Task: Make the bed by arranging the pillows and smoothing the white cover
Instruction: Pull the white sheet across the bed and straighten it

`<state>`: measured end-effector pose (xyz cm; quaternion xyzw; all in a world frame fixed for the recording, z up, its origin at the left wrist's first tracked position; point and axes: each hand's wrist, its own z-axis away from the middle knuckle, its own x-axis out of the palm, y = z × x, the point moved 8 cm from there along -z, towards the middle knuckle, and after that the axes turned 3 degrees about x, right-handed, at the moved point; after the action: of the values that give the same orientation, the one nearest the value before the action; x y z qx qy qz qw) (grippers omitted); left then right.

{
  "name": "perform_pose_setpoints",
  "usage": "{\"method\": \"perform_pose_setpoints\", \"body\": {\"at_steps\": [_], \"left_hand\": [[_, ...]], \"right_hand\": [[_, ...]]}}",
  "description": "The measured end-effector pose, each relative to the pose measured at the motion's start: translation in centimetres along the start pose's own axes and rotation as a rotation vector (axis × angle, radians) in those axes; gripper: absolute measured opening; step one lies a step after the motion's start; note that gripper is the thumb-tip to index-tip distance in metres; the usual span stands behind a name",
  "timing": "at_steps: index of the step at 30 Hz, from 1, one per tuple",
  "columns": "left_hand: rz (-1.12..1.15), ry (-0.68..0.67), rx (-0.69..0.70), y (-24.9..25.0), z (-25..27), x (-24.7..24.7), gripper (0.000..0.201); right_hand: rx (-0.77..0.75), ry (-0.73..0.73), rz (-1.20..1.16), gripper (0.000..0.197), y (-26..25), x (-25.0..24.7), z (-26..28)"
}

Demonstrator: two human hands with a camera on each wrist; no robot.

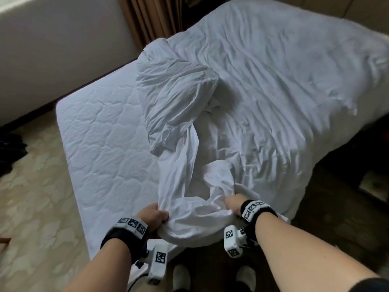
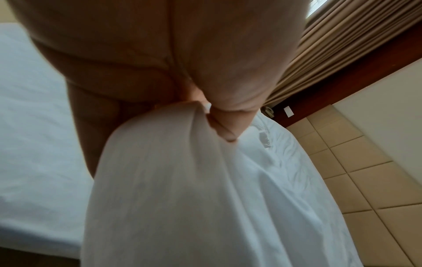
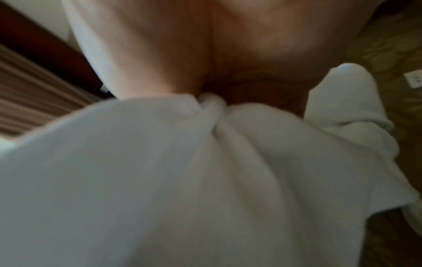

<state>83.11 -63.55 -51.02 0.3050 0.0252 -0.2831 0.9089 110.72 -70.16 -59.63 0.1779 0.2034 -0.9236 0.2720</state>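
Observation:
The white cover (image 1: 263, 85) lies crumpled over the right and far part of the bed, with a twisted strip running down to the foot end. My left hand (image 1: 155, 216) grips the bunched end of that strip, and my right hand (image 1: 232, 204) grips the same bunch a little to the right. A puffy fold or pillow (image 1: 174, 87) sits in the middle under the cloth. In the left wrist view my fingers (image 2: 228, 124) pinch the cover (image 2: 182, 180). Bunched cover (image 3: 182, 171) fills the right wrist view under my right hand (image 3: 217, 90).
The bare quilted mattress (image 1: 105, 133) shows on the left half of the bed. Patterned carpet (image 1: 31, 197) lies to the left, dark clothing (image 1: 10, 150) on it. A brown curtain (image 1: 151, 17) hangs beyond the bed; a padded wall (image 2: 365, 171) stands by it. My feet in white socks (image 1: 181, 277) are at the foot end.

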Motion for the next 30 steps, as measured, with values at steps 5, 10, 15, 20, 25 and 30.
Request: {"method": "perform_pose_setpoints", "body": {"at_steps": [5, 10, 15, 20, 25, 30], "left_hand": [[0.010, -0.001, 0.076, 2.2, -0.4, -1.0, 0.038], [0.051, -0.112, 0.227, 5.3, -1.2, -2.8, 0.057], [0.187, -0.205, 0.398, 8.1, 1.8, -7.0, 0.058], [0.330, -0.255, 0.515, 9.9, 4.2, -12.5, 0.048], [0.389, -0.310, 0.580, 9.4, 7.1, -16.3, 0.058], [0.401, -0.293, 0.544, 4.8, 7.5, -20.5, 0.059]], "right_hand": [[-0.003, 0.162, -0.042, 0.039, 0.4, -3.0, 3.9], [0.049, 0.359, -0.130, 0.033, -0.2, -4.9, 10.4], [0.163, 0.502, -0.293, 0.027, -1.5, -1.7, 17.1], [0.174, 0.545, -0.700, 0.039, -5.4, 4.3, 22.3], [0.105, 0.596, -1.430, 0.027, -7.6, 11.3, 25.5], [0.028, 0.606, -1.389, 0.035, -9.5, 15.8, 27.8]]}}
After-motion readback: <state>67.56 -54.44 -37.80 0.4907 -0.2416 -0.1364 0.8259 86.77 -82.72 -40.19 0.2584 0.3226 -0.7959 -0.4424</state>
